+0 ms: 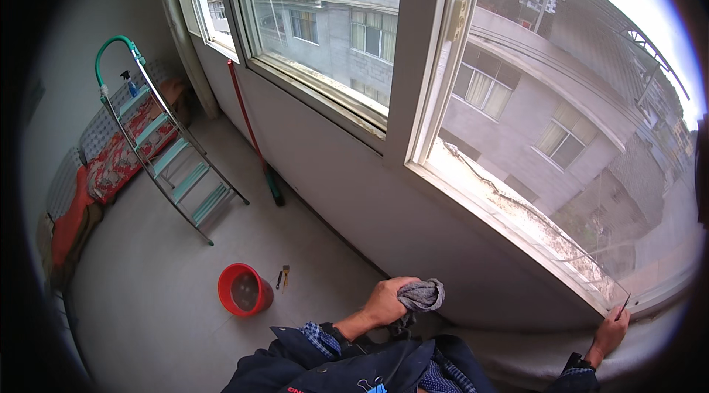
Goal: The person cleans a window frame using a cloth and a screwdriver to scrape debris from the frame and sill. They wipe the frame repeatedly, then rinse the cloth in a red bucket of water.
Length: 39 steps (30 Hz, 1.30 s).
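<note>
My left hand (389,301) is closed around a bunched grey cloth (422,295), held in front of my body below the windows. Far to the right, my right hand (611,332) grips a thin dark tool (623,307), whose exact kind I cannot tell, at the lower corner of the right window frame (512,238). Dirt and flaking patches mark the sill outside, where a dark cable (515,202) runs along it. On the floor stands a red bucket (224,288) with murky water, and beside it lie a small scraper or brush (286,276) and a short dark tool (278,280).
A stepladder (154,130) with green treads stands at the left, a blue spray bottle (130,84) near its top. A red-handled broom (246,110) leans on the wall under the middle window (321,74). Behind the ladder is a sofa (119,171) with red patterned fabric.
</note>
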### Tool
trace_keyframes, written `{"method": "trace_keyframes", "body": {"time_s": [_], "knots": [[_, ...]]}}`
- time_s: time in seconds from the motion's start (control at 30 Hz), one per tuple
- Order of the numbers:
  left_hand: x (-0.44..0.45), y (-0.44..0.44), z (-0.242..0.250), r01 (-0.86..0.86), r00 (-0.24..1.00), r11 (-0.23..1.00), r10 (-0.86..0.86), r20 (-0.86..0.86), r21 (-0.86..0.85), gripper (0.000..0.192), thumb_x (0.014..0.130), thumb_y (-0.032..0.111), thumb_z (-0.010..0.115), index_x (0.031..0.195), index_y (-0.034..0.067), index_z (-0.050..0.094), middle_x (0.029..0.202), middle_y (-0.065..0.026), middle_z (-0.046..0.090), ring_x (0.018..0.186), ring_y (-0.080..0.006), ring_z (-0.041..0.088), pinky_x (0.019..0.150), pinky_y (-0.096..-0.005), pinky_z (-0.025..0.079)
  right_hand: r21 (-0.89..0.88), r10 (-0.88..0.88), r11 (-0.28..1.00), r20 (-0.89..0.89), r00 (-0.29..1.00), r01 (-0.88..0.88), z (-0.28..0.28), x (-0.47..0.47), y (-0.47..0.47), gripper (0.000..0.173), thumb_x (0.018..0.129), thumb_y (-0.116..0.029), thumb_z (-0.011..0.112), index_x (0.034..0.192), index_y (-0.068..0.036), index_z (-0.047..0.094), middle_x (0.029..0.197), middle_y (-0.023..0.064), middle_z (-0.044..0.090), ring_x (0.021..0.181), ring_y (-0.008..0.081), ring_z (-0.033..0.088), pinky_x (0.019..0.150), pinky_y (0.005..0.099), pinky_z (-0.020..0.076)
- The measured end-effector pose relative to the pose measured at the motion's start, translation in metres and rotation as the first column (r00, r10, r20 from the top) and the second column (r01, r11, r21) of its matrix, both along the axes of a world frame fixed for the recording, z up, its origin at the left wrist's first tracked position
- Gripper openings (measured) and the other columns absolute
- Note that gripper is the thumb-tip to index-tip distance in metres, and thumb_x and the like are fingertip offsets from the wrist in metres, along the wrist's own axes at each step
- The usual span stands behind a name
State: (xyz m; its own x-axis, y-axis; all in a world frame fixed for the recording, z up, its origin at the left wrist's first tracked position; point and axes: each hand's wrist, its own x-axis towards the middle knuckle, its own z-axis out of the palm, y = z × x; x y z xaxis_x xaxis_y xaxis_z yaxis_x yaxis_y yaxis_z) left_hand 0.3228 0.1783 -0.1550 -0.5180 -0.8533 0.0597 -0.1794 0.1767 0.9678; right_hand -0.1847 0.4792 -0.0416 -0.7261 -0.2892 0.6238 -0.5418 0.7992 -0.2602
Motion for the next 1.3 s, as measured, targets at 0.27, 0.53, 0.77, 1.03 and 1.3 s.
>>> {"method": "trace_keyframes", "body": {"time_s": [0.27,0.53,0.77,1.03,1.3], "knots": [[0.02,-0.006,-0.005,-0.033,0.999,0.999,0.033,-0.021,-0.001,0.038,0.087,0.013,0.081,0.123,0.004,0.074,0.111,-0.0136,0.079,0.103,-0.0215,0.076,0.094,-0.0331,0.057,-0.059,-0.037,0.998,-0.046,0.998,0.034,-0.012,-0.018,0.002,0.036,0.109,-0.027,0.051,0.111,0.005,0.068,0.11,0.0238,0.069,0.098,0.0442,0.065,0.086,0.0457,0.0513],[0.031,-0.015,-0.005,-0.018,0.999,0.998,0.021,-0.042,0.053,0.038,0.087,0.014,0.081,0.123,0.004,0.073,0.111,-0.015,0.078,0.104,-0.0241,0.076,0.093,-0.034,0.057,-0.228,0.036,0.973,0.044,0.998,-0.025,-0.017,0.005,-0.014,0.035,0.106,-0.026,0.058,0.103,0.006,0.072,0.093,0.0199,0.073,0.082,0.0304,0.067,0.077,0.0425,0.0516],[0.041,-0.017,-0.002,0.016,0.999,0.998,-0.013,-0.05,0.059,0.039,0.086,0.013,0.081,0.123,0.004,0.073,0.111,-0.0149,0.078,0.104,-0.0241,0.076,0.094,-0.0343,0.057,-0.393,0.335,0.874,0.063,0.94,-0.286,-0.025,0.101,-0.099,0.023,0.104,-0.018,0.064,0.095,0.003,0.071,0.076,0.003,0.062,0.069,0.013,0.053,0.063,0.0323,0.0443],[0.074,-0.015,-0.011,-0.07,0.996,0.996,0.074,-0.054,0.061,0.038,0.086,0.008,0.08,0.123,0.003,0.073,0.112,-0.0137,0.078,0.104,-0.0224,0.075,0.094,-0.0335,0.057,-0.49,0.77,0.602,0.147,0.621,-0.631,-0.015,0.24,-0.225,0.02,0.103,-0.011,0.066,0.088,0.001,0.07,0.077,0.0022,0.064,0.068,0.0091,0.054,0.063,0.0274,0.0441],[0.128,0.0,-0.016,-0.294,0.937,0.951,0.307,-0.168,0.096,0.041,0.085,0.003,0.079,0.124,0.001,0.071,0.113,-0.0154,0.078,0.107,-0.0231,0.075,0.096,-0.0338,0.057,-0.524,0.965,0.102,0.259,-0.045,-0.845,-0.031,0.37,-0.304,0.035,0.106,-0.015,0.065,0.075,0.001,0.066,0.074,0.01,0.068,0.065,0.0173,0.065,0.06,0.0301,0.0488]]}}
